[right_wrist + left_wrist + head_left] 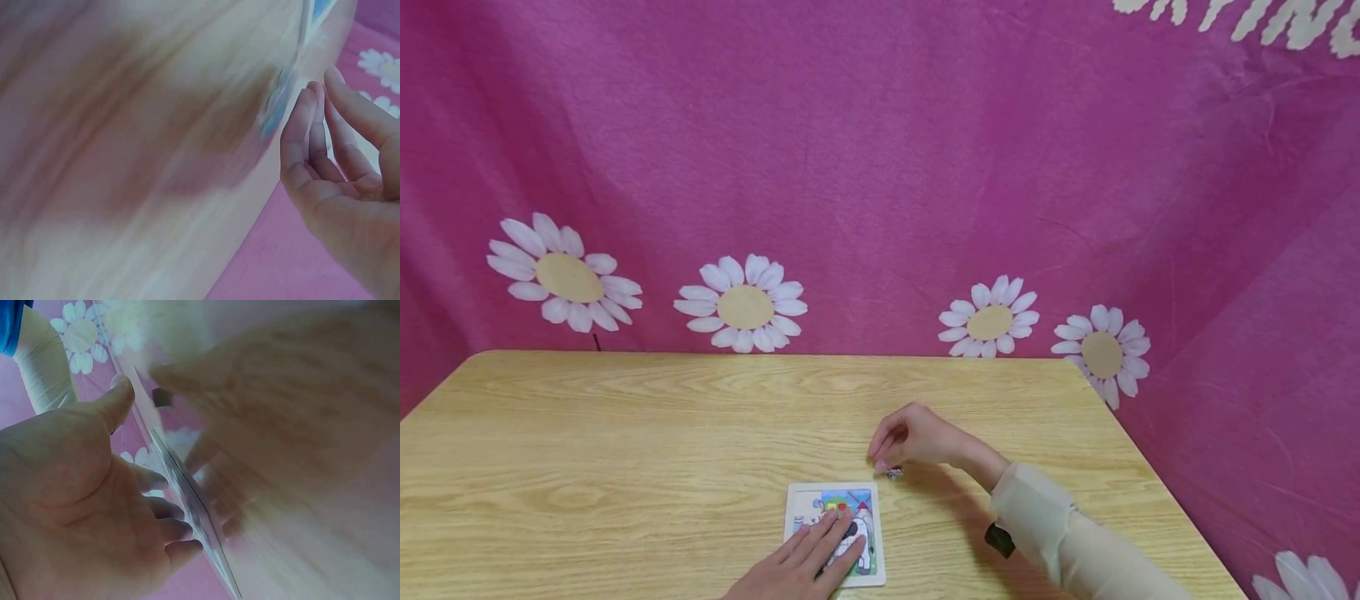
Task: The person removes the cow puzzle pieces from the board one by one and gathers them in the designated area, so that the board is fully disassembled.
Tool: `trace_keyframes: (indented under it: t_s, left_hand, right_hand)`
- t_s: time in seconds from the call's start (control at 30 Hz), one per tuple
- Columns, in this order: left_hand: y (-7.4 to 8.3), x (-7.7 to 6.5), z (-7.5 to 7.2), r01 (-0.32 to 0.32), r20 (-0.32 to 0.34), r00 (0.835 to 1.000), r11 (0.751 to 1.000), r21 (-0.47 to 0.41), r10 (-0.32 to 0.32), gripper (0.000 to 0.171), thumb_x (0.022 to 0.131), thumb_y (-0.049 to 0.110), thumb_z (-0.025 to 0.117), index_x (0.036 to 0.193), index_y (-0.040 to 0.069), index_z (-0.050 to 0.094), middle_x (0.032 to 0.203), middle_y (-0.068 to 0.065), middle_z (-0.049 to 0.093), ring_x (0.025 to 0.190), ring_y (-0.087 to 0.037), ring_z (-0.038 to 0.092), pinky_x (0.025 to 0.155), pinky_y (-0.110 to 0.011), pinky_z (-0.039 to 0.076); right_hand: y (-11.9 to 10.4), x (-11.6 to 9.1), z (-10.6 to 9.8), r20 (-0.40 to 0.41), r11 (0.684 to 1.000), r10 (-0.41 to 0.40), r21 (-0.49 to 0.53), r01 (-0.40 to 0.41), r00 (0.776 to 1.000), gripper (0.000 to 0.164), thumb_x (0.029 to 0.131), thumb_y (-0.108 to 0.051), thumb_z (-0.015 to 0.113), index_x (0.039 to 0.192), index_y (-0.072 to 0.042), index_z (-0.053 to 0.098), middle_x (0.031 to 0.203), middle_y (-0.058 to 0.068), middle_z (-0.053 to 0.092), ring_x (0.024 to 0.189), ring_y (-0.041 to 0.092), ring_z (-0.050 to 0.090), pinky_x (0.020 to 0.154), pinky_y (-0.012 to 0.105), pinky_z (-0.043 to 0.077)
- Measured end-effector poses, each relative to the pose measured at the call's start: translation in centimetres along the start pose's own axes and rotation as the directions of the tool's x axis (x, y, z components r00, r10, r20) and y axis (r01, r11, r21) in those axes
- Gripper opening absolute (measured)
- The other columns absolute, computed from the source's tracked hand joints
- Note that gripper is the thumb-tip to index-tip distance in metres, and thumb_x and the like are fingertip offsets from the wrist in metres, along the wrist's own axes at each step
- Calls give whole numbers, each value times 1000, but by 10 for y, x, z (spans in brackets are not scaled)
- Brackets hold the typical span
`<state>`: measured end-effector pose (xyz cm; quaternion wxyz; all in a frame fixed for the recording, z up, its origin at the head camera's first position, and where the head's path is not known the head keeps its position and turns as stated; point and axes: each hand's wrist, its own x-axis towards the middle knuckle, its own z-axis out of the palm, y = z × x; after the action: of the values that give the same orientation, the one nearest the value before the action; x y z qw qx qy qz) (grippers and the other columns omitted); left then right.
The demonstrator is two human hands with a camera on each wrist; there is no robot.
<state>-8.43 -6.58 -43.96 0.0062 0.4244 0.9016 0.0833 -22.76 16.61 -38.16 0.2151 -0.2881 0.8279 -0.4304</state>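
A small framed jigsaw puzzle with a pale border lies near the front of the table; its picture includes a black-and-white animal and a windmill. My left hand rests on it with fingers extended, covering part of the picture. In the left wrist view the fingertips meet the thin board. Beyond the frame's upper right corner, my right hand reaches low over the table, thumb and fingers bent loosely. Right by its fingertips is a loose puzzle piece. The right wrist view shows this piece on the tabletop beyond the fingers.
The wood-grain table runs back to a pink cloth printed with white daisies. A small dark object shows just below the right sleeve.
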Motion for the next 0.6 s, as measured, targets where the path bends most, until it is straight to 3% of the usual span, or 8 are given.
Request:
trace_keyframes:
  t_s: [0.17, 0.37, 0.6]
  left_hand:
    - [5, 6, 1, -33, 14, 999, 999, -14, 33, 81, 97, 68, 18, 153, 13, 34, 159, -11, 28, 145, -24, 27, 108, -40, 36]
    - [6, 10, 0, -9, 81, 997, 996, -90, 16, 80, 97, 69, 20, 154, 13, 32, 159, -10, 27, 146, -22, 24, 110, -41, 34]
    - [3, 11, 1, -31, 79, 996, 991, -128, 41, 80, 98, 67, 22, 154, 12, 31, 159, -13, 26, 146, -25, 23, 110, -43, 33]
  right_hand:
    - [-12, 3, 19, 1, 999, 14, 29, -14, 1000, 10, 81, 6, 76, 91, 7, 72, 83, 12, 73, 71, 4, 63, 62, 18, 49]
    - [-23, 7, 37, 14, 1000, -13, 21, 12, 1000, 8, 82, 5, 75, 90, 5, 74, 81, 12, 73, 70, 4, 64, 63, 17, 50]
    - [-32, 11, 43, 10, 993, 0, -119, 1, 1000, 6, 79, 4, 78, 80, -2, 76, 71, 3, 71, 65, 2, 63, 60, 16, 48]
